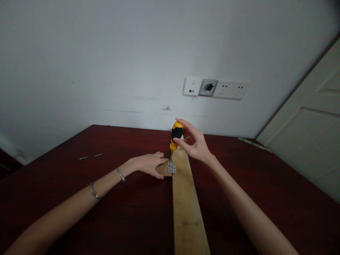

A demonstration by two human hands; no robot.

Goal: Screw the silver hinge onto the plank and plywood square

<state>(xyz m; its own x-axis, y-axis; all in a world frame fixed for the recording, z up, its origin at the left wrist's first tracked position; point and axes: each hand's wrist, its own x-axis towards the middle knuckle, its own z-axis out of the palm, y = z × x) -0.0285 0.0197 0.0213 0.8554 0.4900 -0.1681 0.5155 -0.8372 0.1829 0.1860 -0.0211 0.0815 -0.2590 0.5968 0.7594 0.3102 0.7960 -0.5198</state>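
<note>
A long pale wooden plank [186, 205] lies on the dark red table [79, 212], running away from me. A small metal hinge [172, 168] sits at its left edge, joining a small wood piece [164, 170]. My left hand [148, 164] lies flat on that small piece, fingers stretched out, pressing it down. My right hand [195, 143] pinches the yellow and black handle of a screwdriver [176, 135], which stands upright with its tip down at the hinge.
Two thin metal pins [90, 156] lie at the far left of the table. A white wall with a row of sockets [216, 88] stands behind. A pale door [308, 141] is at the right.
</note>
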